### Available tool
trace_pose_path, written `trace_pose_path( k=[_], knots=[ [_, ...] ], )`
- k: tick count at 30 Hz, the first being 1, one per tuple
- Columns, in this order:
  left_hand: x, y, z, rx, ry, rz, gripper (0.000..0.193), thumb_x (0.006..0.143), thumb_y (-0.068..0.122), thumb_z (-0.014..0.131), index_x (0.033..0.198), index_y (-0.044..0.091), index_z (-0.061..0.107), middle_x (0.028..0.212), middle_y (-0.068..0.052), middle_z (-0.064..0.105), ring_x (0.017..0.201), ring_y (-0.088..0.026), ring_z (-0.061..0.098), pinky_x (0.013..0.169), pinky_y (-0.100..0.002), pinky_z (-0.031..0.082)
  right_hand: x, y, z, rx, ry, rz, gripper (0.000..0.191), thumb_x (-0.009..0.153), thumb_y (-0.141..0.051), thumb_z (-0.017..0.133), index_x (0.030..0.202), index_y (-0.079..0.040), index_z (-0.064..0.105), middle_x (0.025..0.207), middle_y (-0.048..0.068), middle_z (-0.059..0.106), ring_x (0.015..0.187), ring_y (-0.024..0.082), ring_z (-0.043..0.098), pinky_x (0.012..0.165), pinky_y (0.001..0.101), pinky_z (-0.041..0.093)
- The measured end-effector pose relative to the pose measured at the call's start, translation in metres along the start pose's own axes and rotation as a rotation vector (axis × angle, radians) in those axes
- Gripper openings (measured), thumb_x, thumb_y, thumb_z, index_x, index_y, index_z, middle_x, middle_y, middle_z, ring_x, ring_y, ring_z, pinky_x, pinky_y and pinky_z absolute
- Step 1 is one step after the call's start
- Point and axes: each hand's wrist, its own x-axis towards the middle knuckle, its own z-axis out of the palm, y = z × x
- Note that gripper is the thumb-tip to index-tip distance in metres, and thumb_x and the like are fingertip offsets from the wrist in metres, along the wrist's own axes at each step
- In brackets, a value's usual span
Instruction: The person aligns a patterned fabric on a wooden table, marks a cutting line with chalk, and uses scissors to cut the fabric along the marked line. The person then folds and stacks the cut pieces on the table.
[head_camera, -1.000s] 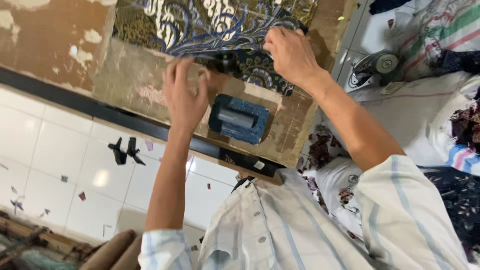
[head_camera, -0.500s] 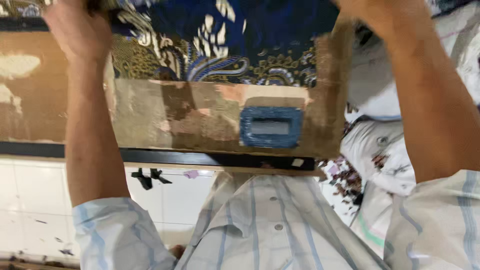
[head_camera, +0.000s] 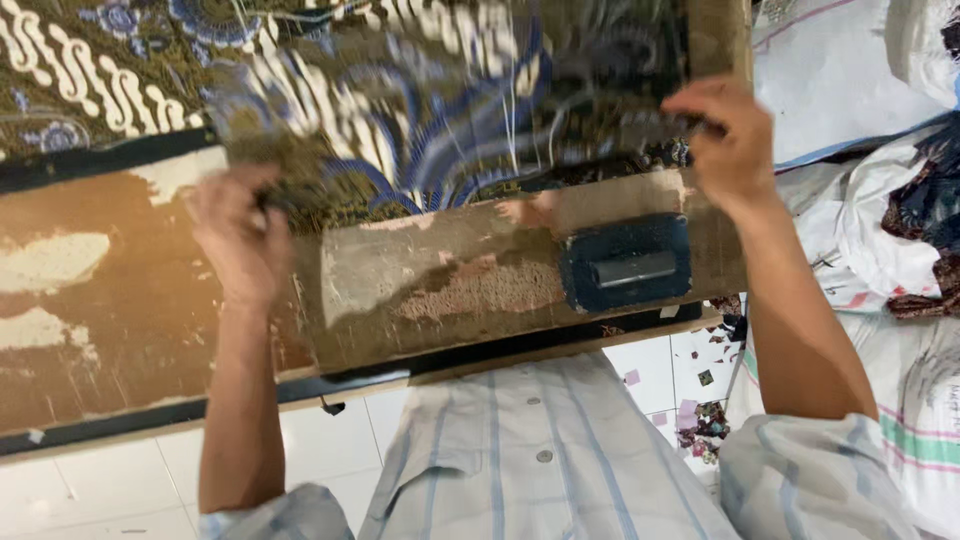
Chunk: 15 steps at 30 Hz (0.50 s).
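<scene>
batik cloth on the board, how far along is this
Done: the patterned cloth already lies across the worn board. In hand: the left hand and right hand each grip its near edge, blurred. Left: the near strip of board, with the blue-framed block, is uncovered.

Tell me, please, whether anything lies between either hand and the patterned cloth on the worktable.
Nothing visible does. The left hand and the right hand both already grip the near edge of the blue-and-brown patterned cloth. The dark blue block lies nearer the person on the worn worktable, clear of both hands.
</scene>
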Motion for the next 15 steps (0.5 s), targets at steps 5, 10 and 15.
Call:
trace_pose_path(
  k=[5, 10, 15],
  knots=[
    [0.01, -0.006, -0.008, 0.096, -0.164, 0.181, 0.029, 0.073, 0.014, 0.072, 0.102, 0.009, 0.074, 0.109, -0.012, 0.072, 0.108, -0.029, 0.063, 0.095, -0.047, 0.045, 0.019, 0.015, 0.005, -0.132, -0.267, -0.045, 0.033, 0.079, 0.002, 0.064, 0.108, -0.007, 0.078, 0.13, 0.016, 0.066, 0.123, 0.036, 0.06, 0.104, 0.047, 0.047],
    [0.101, -0.056, 0.047, 0.033, -0.159, 0.163, 0.009, 0.1, 0.008, 0.076, 0.109, 0.007, 0.074, 0.123, -0.011, 0.071, 0.116, -0.028, 0.064, 0.103, -0.045, 0.05, 0.118, 0.005, 0.07, -0.114, -0.189, 0.012, 0.017, 0.104, -0.023, 0.069, 0.115, -0.01, 0.073, 0.124, 0.008, 0.063, 0.122, 0.028, 0.058, 0.105, 0.0472, 0.047],
    [0.132, -0.082, 0.079, 0.153, -0.315, 0.203, 0.021, 0.093, 0.026, 0.082, 0.106, 0.01, 0.077, 0.116, -0.01, 0.069, 0.109, -0.029, 0.06, 0.094, -0.046, 0.049, 0.169, 0.009, 0.101, -0.36, -0.248, -0.423, 0.015, 0.108, -0.024, 0.075, 0.109, -0.009, 0.073, 0.117, 0.01, 0.058, 0.118, 0.03, 0.05, 0.106, 0.0514, 0.042]
  ],
)
